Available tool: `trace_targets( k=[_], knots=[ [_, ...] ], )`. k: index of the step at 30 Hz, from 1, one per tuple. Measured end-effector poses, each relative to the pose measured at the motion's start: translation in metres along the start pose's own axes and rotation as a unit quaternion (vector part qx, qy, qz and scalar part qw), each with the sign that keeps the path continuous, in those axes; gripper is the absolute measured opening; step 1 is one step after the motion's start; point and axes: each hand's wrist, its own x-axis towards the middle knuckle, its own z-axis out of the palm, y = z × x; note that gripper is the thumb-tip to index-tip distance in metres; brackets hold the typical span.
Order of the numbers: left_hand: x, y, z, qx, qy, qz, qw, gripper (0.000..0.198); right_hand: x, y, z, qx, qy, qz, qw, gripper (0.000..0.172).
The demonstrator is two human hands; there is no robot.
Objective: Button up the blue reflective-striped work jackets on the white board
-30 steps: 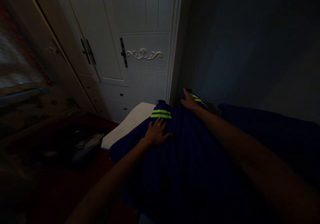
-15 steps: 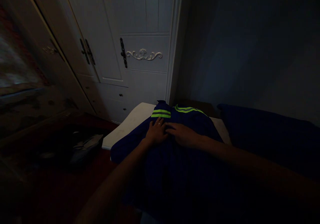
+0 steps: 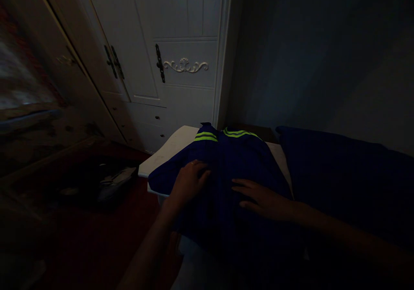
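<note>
A dark blue work jacket (image 3: 223, 160) with bright yellow-green and grey striped bands near its collar lies spread over a pale board-like surface (image 3: 170, 145). My left hand (image 3: 190, 178), a ring on one finger, is over the jacket's left part, its fingers apart and slightly bent. Over the right part is my right hand (image 3: 260, 198), fingers stretched toward the middle, thumb apart. Neither hand grips the cloth. Whether the palms press on it or hover just above cannot be made out. The jacket's lower part fades into darkness.
Behind stands a white wardrobe (image 3: 190, 104) with dark handles and drawers. A dark blue cushion-like shape (image 3: 333, 165) lies at the right against the wall. On the red floor (image 3: 93, 238) at the left is a dark heap (image 3: 97, 182) with pale pieces.
My hands, close together near the striped band before, have drawn apart and back toward me, left hand to the left, right hand to the right. The camera view has shifted slightly.
</note>
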Motion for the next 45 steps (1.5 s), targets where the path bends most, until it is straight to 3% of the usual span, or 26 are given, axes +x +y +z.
trace_targets(
  k=[5, 7, 11, 15, 18, 22, 24, 26, 30, 35, 37, 41, 45],
  knots=[
    [-0.101, 0.021, 0.012, -0.064, 0.041, -0.082, 0.994, 0.03, 0.011, 0.017, 0.002, 0.011, 0.022, -0.023, 0.999, 0.055],
    [-0.13, 0.026, 0.02, -0.104, 0.023, -0.137, 0.985, 0.03, 0.017, 0.024, 0.001, 0.004, 0.032, -0.038, 0.999, 0.055],
    [-0.166, 0.026, 0.036, -0.172, -0.056, -0.254, 0.95, 0.031, 0.035, 0.032, -0.006, -0.018, 0.041, -0.038, 0.998, 0.051],
    [-0.18, 0.013, 0.054, -0.242, -0.013, -0.316, 0.917, 0.046, 0.043, 0.014, -0.011, -0.068, 0.085, -0.025, 0.994, 0.042],
    [-0.184, 0.001, 0.075, -0.35, -0.042, -0.411, 0.841, 0.066, 0.036, -0.016, -0.011, -0.096, 0.145, -0.001, 0.985, 0.04],
    [-0.19, -0.007, 0.099, -0.484, -0.116, -0.541, 0.678, 0.078, 0.017, -0.052, -0.006, -0.033, 0.135, 0.089, 0.986, 0.045],
    [-0.191, -0.006, 0.105, -0.561, -0.092, -0.547, 0.615, 0.078, 0.007, -0.06, 0.001, 0.016, 0.087, 0.127, 0.988, 0.056],
    [-0.188, -0.002, 0.106, -0.624, -0.014, -0.528, 0.576, 0.068, -0.002, -0.063, 0.009, 0.048, 0.049, 0.145, 0.987, 0.062],
    [-0.176, 0.006, 0.101, -0.646, 0.118, -0.48, 0.581, 0.043, -0.015, -0.066, 0.023, 0.077, 0.047, 0.158, 0.983, 0.061],
    [-0.169, 0.023, 0.085, -0.714, 0.141, -0.428, 0.536, 0.052, -0.021, -0.073, 0.033, 0.103, 0.052, 0.217, 0.969, 0.054],
    [-0.171, 0.034, 0.078, -0.731, 0.134, -0.397, 0.538, 0.065, -0.019, -0.072, 0.038, 0.11, 0.08, 0.231, 0.963, 0.051],
    [-0.176, 0.057, 0.072, -0.713, 0.109, -0.374, 0.583, 0.089, -0.01, -0.067, 0.047, 0.144, 0.137, 0.207, 0.958, 0.027],
    [-0.176, 0.065, 0.071, -0.633, 0.134, -0.356, 0.674, 0.094, -0.008, -0.07, 0.042, 0.224, 0.219, 0.162, 0.936, 0.022]
  ],
)
